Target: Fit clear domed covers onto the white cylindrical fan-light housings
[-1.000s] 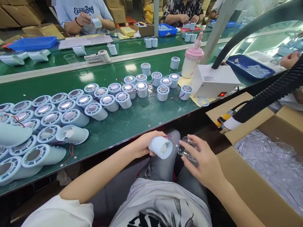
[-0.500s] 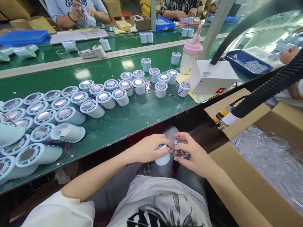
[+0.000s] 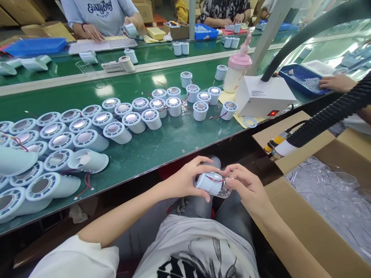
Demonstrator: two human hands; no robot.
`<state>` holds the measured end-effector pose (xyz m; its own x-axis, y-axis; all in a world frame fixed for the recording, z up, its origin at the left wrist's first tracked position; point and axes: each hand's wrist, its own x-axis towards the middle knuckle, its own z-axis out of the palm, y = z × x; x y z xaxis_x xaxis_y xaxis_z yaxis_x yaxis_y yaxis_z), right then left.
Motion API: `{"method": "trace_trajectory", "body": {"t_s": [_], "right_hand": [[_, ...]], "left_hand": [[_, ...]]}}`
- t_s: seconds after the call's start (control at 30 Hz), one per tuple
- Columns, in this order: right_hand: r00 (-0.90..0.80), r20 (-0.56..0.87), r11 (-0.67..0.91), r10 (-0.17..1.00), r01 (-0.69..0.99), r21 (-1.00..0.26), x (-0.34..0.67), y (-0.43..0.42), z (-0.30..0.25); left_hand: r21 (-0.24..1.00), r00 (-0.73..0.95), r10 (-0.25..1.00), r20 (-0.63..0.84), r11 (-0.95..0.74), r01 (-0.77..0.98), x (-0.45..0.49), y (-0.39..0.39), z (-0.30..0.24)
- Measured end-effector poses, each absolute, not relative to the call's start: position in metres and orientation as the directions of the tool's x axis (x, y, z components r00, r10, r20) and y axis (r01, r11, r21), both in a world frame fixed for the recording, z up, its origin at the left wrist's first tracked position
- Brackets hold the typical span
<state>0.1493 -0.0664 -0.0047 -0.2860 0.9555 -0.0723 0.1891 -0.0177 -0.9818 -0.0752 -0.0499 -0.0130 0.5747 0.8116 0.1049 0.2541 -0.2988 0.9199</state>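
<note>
Over my lap, my left hand (image 3: 189, 178) is wrapped round a light blue cylindrical housing (image 3: 209, 183), which lies tilted on its side. Red and dark wires run along the housing's upper side. A clear plastic cover (image 3: 226, 191) with a slotted grille end sits around the housing's right part. My right hand (image 3: 247, 184) pinches at the cover's upper edge near the grille end; the fingertips partly hide what they hold. Many matching blue housings (image 3: 117, 132) stand and lean in rows on the green bench, several with red wires showing.
An open cardboard box (image 3: 307, 216) of clear plastic covers (image 3: 327, 193) stands at my right, below a black corrugated hose (image 3: 333, 110). On the bench are a white box with a lit red switch (image 3: 263, 96), a pink-lidded bottle (image 3: 237, 71) and a blue tray (image 3: 298, 79). Co-workers sit opposite and at right.
The housing and the clear cover, side by side before, now overlap, with the housing inside the cover. My left fingers have spread round them. A co-worker's hand has reached the blue tray.
</note>
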Motion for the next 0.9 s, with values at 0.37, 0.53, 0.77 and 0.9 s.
{"method": "trace_trajectory", "body": {"t_s": [0.37, 0.53, 0.77, 0.9], "right_hand": [[-0.439, 0.038, 0.124, 0.898, 0.169, -0.978, 0.158, -0.068, -0.006], [-0.449, 0.109, 0.265, 0.887, 0.301, -0.916, 0.166, -0.077, -0.005], [-0.463, -0.015, 0.089, 0.886, 0.202, -0.975, 0.171, -0.079, 0.0], [-0.472, -0.034, 0.066, 0.881, 0.192, -0.979, 0.17, -0.079, 0.004]], "left_hand": [[0.963, 0.532, 0.829, -0.173, 0.256, -0.087, -0.068, -0.061, -0.005], [0.948, 0.576, 0.789, -0.212, 0.31, -0.077, -0.069, -0.063, -0.003], [0.992, 0.63, 0.769, -0.108, 0.128, 0.013, -0.074, -0.065, 0.01], [0.998, 0.618, 0.785, -0.053, 0.066, 0.002, -0.075, -0.068, 0.011]]}}
